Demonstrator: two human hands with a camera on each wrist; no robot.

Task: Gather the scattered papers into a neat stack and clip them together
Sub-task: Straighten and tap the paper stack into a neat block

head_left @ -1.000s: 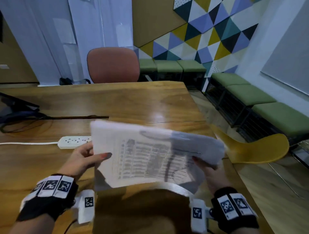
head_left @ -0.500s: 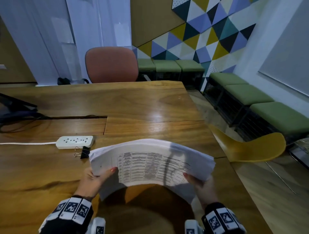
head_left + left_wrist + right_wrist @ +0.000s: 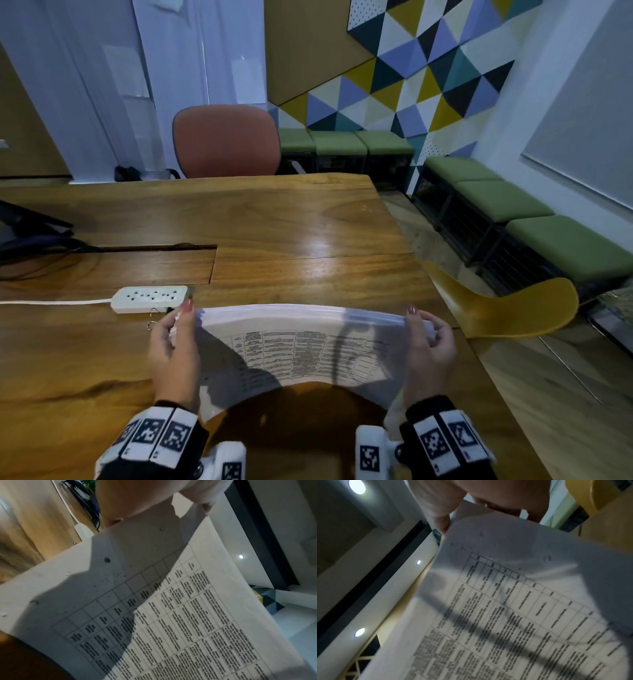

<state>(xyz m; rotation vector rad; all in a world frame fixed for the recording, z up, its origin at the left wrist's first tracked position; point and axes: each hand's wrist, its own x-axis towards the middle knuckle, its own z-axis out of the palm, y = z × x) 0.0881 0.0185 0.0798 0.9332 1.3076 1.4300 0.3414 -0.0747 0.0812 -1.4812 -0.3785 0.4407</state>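
Observation:
A stack of white printed papers [image 3: 305,346] with a table of text on the top sheet stands bowed on the wooden table [image 3: 274,226], near its front edge. My left hand [image 3: 178,335] grips the stack's left end and my right hand [image 3: 428,339] grips its right end, thumbs on the near face. The left wrist view shows the papers [image 3: 171,615] close up under my left hand [image 3: 137,500]; the right wrist view shows the papers [image 3: 513,608] below my right hand [image 3: 479,500]. A black binder clip [image 3: 156,317] lies just left of my left hand, mostly hidden.
A white power strip [image 3: 150,298] with its cord lies left of the papers. A dark device and cables [image 3: 30,233] sit at the table's far left. An orange chair [image 3: 226,140] stands behind the table, a yellow chair [image 3: 507,311] at the right edge, green benches [image 3: 513,209] beyond.
Both hands brought the papers down from a raised, tilted hold toward the table; the stack now stands bowed on its edge, with my hands gripping the two ends.

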